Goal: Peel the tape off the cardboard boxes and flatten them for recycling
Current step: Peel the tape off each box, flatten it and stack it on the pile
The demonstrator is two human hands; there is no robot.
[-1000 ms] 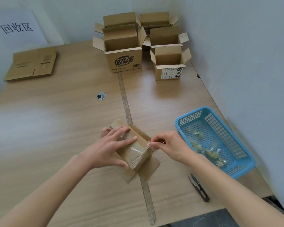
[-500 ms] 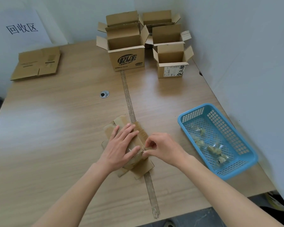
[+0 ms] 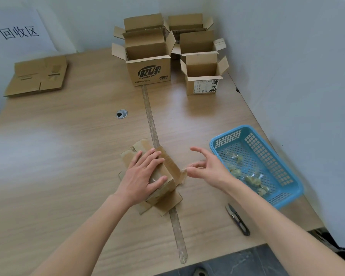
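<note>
Table: We see a wide wooden table (image 3: pixel 68 156) with a long worn strip (image 3: pixel 153 132) down its middle and a small round hole (image 3: pixel 121 113) left of the strip.
Room to move: The left half of the table is bare wood. Its near edge runs under both arms, and the wall is close on the right side.
Small box: The brown cardboard box (image 3: pixel 163 188) lies on the strip, near the front edge. Its flaps stick out flat at both ends.
Tape: A thin clear piece of tape (image 3: pixel 184 170) lifts off the box's right side. It is shiny and a bit blurry, so we think it is still stuck at one end.
Left hand: Our left hand (image 3: pixel 141 174) lies flat on top of the box, fingers straight and spread a little, pressing down.
Right hand: Our right hand (image 3: pixel 205 168) is just right of the box. Thumb and one finger pinch the tape end; the other fingers fan out.
Basket: A blue plastic basket (image 3: pixel 287 176) full of little holes sits by the right hand, with crumpled tape bits inside.
Cutter: A small black cutter (image 3: pixel 238 220) lies near the front edge.
Other boxes: Open boxes (image 3: pixel 149 72) stand at the far edge. A flat box (image 3: pixel 38 76) lies at the far left.
</note>
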